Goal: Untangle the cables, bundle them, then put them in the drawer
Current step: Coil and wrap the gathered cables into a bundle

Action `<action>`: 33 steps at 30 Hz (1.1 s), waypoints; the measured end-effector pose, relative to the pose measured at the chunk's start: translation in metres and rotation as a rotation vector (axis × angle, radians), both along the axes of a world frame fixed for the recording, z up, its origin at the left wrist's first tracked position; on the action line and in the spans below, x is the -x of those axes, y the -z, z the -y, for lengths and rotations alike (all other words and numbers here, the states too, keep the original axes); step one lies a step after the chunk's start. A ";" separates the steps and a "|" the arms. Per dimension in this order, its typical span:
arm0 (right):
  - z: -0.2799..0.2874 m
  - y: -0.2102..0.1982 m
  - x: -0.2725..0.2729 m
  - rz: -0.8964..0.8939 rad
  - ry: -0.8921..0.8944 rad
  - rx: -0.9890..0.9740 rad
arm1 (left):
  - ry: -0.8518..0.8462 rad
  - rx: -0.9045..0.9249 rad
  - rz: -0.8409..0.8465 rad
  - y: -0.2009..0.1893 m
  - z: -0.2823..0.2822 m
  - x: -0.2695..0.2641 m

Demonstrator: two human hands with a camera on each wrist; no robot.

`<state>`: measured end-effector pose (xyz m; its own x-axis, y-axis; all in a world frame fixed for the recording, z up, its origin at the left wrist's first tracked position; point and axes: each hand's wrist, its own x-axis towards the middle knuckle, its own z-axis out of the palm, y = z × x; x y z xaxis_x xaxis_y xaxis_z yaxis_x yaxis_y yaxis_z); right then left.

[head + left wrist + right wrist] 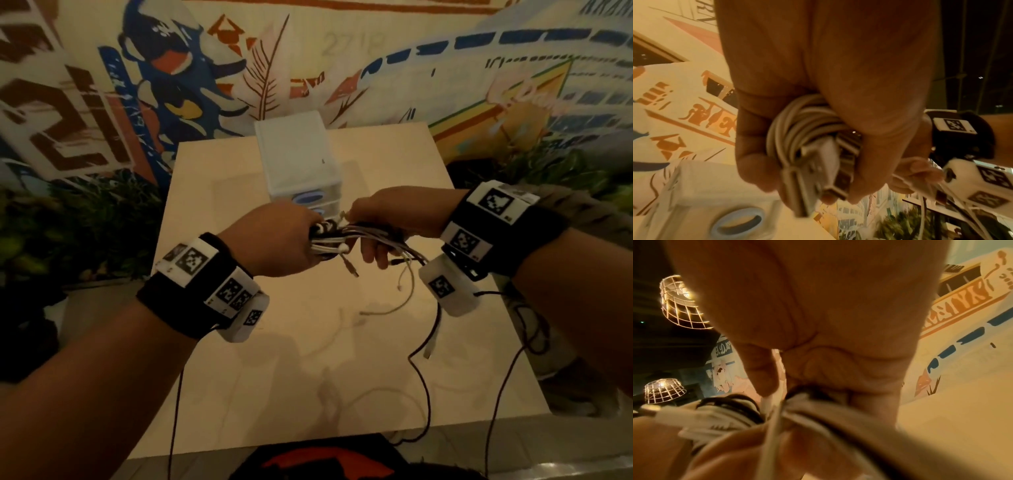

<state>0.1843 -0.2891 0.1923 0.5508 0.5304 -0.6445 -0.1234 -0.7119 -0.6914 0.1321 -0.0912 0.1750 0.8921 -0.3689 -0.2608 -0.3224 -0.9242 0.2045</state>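
A: Nearest, at 6 o'clock, what do you see?

B: A pale worktop (274, 359), with loose ends of black and white cable trailing over its near edge.

A: And above it?

B: Both hands meet at the centre. The left hand (284, 240) is clenched round a coiled cable bundle (330, 236); the left wrist view shows grey loops and a flat connector wedged between its curled fingers (756, 170). The right hand (387, 219), at about 3 o'clock from the bundle, grips the strands leaving it, thumb and fingers curled around them. Several ends hang free below, one with a small plug.

A: The bundle touches the worktop?

B: No, it is held up in the air; only the dangling tails reach down.

A: Farther off?

B: At 12 o'clock, a white drawer unit (298, 161) stands on the worktop, its drawers with blue oval handles closed. Behind it is a painted mural wall (445, 85).
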 end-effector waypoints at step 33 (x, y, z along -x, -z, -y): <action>-0.027 0.006 -0.002 0.252 -0.307 0.076 | 0.020 -0.132 0.149 0.000 0.012 -0.005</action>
<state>0.1866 -0.2624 0.1867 0.5200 0.6511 -0.5528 0.2699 -0.7393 -0.6169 0.1373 -0.1032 0.1747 0.9174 -0.3580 -0.1738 -0.3583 -0.9331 0.0306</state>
